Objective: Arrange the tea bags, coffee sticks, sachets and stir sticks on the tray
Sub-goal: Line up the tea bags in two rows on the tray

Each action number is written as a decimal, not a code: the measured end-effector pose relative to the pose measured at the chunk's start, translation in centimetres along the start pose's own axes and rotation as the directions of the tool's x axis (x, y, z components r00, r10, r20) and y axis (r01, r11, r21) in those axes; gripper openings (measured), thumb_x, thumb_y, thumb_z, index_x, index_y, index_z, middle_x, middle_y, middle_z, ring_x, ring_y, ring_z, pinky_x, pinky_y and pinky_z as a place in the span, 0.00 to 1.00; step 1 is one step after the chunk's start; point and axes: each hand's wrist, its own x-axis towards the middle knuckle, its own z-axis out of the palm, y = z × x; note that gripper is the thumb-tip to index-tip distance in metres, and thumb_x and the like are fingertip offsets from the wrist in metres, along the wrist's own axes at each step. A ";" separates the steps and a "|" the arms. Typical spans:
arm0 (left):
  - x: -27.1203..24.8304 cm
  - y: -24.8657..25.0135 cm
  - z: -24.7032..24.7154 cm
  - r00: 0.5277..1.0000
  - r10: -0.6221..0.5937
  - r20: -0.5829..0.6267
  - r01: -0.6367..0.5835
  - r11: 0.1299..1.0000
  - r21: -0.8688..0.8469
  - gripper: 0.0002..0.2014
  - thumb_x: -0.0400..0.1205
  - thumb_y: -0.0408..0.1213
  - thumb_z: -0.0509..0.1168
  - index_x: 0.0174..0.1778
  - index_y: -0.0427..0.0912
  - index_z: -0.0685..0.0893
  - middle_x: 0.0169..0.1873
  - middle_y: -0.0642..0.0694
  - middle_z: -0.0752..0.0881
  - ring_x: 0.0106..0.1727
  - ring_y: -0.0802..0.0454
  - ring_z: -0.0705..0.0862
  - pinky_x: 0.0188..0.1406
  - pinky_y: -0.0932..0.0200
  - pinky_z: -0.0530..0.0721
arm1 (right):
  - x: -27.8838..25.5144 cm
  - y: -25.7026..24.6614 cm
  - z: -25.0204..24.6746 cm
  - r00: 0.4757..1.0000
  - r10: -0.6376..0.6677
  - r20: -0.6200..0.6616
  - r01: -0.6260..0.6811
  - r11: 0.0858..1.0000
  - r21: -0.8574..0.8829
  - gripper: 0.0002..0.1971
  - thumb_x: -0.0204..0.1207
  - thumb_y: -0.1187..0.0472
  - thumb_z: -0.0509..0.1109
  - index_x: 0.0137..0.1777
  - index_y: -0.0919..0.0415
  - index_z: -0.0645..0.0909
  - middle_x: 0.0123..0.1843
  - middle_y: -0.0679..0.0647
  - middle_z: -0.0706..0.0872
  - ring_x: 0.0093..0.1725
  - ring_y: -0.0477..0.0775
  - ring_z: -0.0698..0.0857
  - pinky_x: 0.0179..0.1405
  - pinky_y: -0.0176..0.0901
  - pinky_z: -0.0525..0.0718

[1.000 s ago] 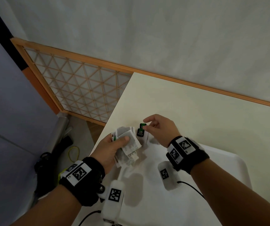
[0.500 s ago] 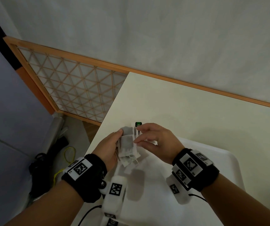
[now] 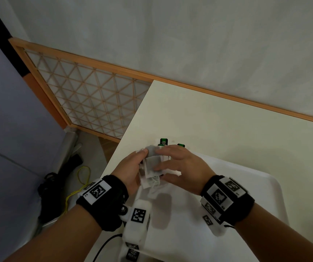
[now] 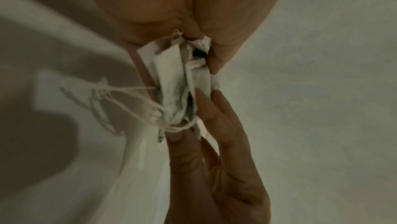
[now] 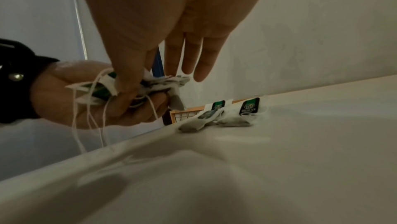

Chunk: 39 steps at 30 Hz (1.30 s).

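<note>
My left hand [image 3: 142, 164] grips a bundle of tea bags [image 3: 151, 167] over the white tray's [image 3: 250, 188] far left corner, their strings hanging loose. My right hand [image 3: 158, 159] pinches the top tea bag of that bundle between thumb and forefinger, the other fingers straight. The right wrist view shows this pinch at the bundle [image 5: 150, 83] held in the left hand [image 5: 96, 105]. Two tea bags with green tags [image 3: 163, 141] [image 3: 180, 145] lie side by side on the tray just beyond the hands; they also show in the right wrist view [image 5: 196, 123] [image 5: 236, 120].
The tray sits on a cream table [image 3: 227, 120] near its left edge. A wooden lattice screen [image 3: 87, 103] and cables on the floor [image 3: 76, 186] lie to the left. A dark tea tag [image 3: 133, 253] shows at the bottom edge of the head view.
My right hand let go of a green-tagged tea bag at the tray's far corner, drew back to the bundle, and now pinches its top bag. The left hand stayed roughly where it was.
</note>
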 end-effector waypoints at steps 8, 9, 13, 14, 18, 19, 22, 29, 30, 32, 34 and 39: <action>0.2 0.1 -1.1 0.995 0.031 -0.098 -0.036 0.999 -0.041 0.18 0.87 0.44 0.56 0.60 0.36 0.84 0.53 0.34 0.88 0.48 0.39 0.87 0.57 0.39 0.83 | -0.5 -0.4 -1.7 0.842 0.539 -0.021 -0.415 0.672 0.613 0.11 0.76 0.67 0.71 0.40 0.51 0.90 0.39 0.46 0.90 0.38 0.45 0.85 0.36 0.36 0.86; 0.4 0.2 -1.3 0.992 0.038 -0.117 -0.044 0.998 -0.051 0.17 0.87 0.45 0.56 0.59 0.37 0.85 0.49 0.36 0.88 0.42 0.43 0.88 0.49 0.44 0.86 | -0.5 0.0 -2.0 0.775 0.627 0.074 -0.517 0.563 0.644 0.11 0.76 0.68 0.71 0.39 0.52 0.89 0.36 0.48 0.88 0.35 0.46 0.84 0.31 0.35 0.85; 0.7 0.1 -1.6 0.989 0.050 -0.138 -0.058 0.997 -0.059 0.15 0.87 0.45 0.56 0.57 0.40 0.85 0.42 0.41 0.88 0.32 0.49 0.88 0.30 0.54 0.86 | -0.7 1.9 -2.0 0.586 0.749 0.310 -0.793 0.453 0.407 0.09 0.77 0.63 0.70 0.36 0.55 0.86 0.28 0.51 0.84 0.27 0.44 0.81 0.25 0.32 0.81; 0.8 0.1 -1.5 0.989 0.053 -0.139 -0.061 0.997 -0.052 0.15 0.87 0.45 0.57 0.56 0.41 0.85 0.42 0.41 0.88 0.31 0.49 0.88 0.28 0.55 0.86 | -0.7 2.3 -1.9 0.561 0.767 0.312 -0.812 0.436 0.388 0.09 0.77 0.63 0.70 0.36 0.55 0.86 0.26 0.51 0.84 0.26 0.44 0.80 0.25 0.32 0.81; 0.9 -0.1 -1.2 0.989 0.073 -0.131 -0.078 0.996 -0.033 0.14 0.87 0.44 0.57 0.53 0.42 0.86 0.40 0.43 0.89 0.31 0.50 0.88 0.30 0.55 0.87 | 0.1 2.9 -1.9 0.517 0.831 0.206 -0.808 0.395 0.436 0.03 0.75 0.63 0.72 0.47 0.56 0.82 0.30 0.53 0.85 0.26 0.48 0.80 0.23 0.34 0.80; 0.9 0.0 -1.1 0.988 0.079 -0.130 -0.083 0.996 -0.026 0.14 0.87 0.44 0.56 0.52 0.42 0.86 0.39 0.43 0.89 0.31 0.50 0.88 0.30 0.55 0.87 | 0.3 2.9 -1.9 0.505 0.845 0.178 -0.805 0.386 0.451 0.06 0.74 0.64 0.73 0.49 0.57 0.81 0.31 0.54 0.86 0.26 0.49 0.80 0.23 0.35 0.80; 0.9 0.2 -1.0 0.989 0.085 -0.125 -0.087 0.996 -0.009 0.15 0.88 0.44 0.55 0.50 0.42 0.86 0.37 0.45 0.90 0.31 0.52 0.89 0.30 0.57 0.87 | 0.3 3.0 -1.8 0.474 0.867 0.153 -0.808 0.359 0.468 0.12 0.72 0.65 0.75 0.51 0.57 0.77 0.33 0.56 0.86 0.26 0.50 0.80 0.23 0.39 0.79; 0.7 0.3 -0.6 0.990 0.076 -0.119 -0.077 0.997 0.001 0.15 0.88 0.44 0.55 0.52 0.41 0.85 0.37 0.44 0.89 0.30 0.52 0.88 0.28 0.59 0.85 | 0.0 3.1 -1.3 0.471 0.878 0.084 -0.809 0.392 0.438 0.17 0.71 0.62 0.76 0.54 0.57 0.73 0.38 0.58 0.87 0.29 0.51 0.81 0.24 0.40 0.79; 0.6 0.3 -0.6 0.991 0.074 -0.115 -0.075 0.997 -0.002 0.15 0.88 0.44 0.55 0.53 0.41 0.85 0.37 0.43 0.89 0.29 0.51 0.88 0.27 0.59 0.85 | 0.0 3.1 -1.2 0.473 0.878 0.072 -0.808 0.399 0.433 0.17 0.71 0.62 0.76 0.54 0.56 0.72 0.39 0.58 0.87 0.29 0.51 0.82 0.24 0.40 0.80; 0.5 0.2 -0.4 0.992 0.074 -0.099 -0.075 0.997 -0.002 0.15 0.88 0.43 0.55 0.52 0.40 0.85 0.36 0.43 0.89 0.27 0.51 0.87 0.25 0.59 0.85 | 0.0 3.2 -1.0 0.478 0.877 0.046 -0.809 0.419 0.412 0.16 0.71 0.61 0.76 0.54 0.55 0.72 0.39 0.56 0.87 0.30 0.49 0.83 0.25 0.40 0.80; 0.4 0.2 -0.3 0.992 0.081 -0.100 -0.083 0.996 -0.011 0.15 0.88 0.42 0.55 0.54 0.39 0.85 0.36 0.43 0.88 0.27 0.52 0.87 0.23 0.60 0.84 | 0.0 3.3 -0.8 0.488 0.873 0.028 -0.807 0.438 0.396 0.17 0.71 0.60 0.76 0.55 0.55 0.73 0.39 0.54 0.86 0.33 0.50 0.84 0.30 0.43 0.82; 0.5 0.1 -0.3 0.993 0.089 -0.075 -0.090 0.996 -0.016 0.13 0.87 0.40 0.56 0.51 0.39 0.84 0.34 0.44 0.90 0.27 0.52 0.88 0.24 0.61 0.85 | -0.6 3.2 -0.7 0.512 0.859 -0.029 -0.789 0.483 0.380 0.17 0.71 0.57 0.76 0.56 0.52 0.73 0.38 0.53 0.85 0.41 0.57 0.86 0.44 0.55 0.88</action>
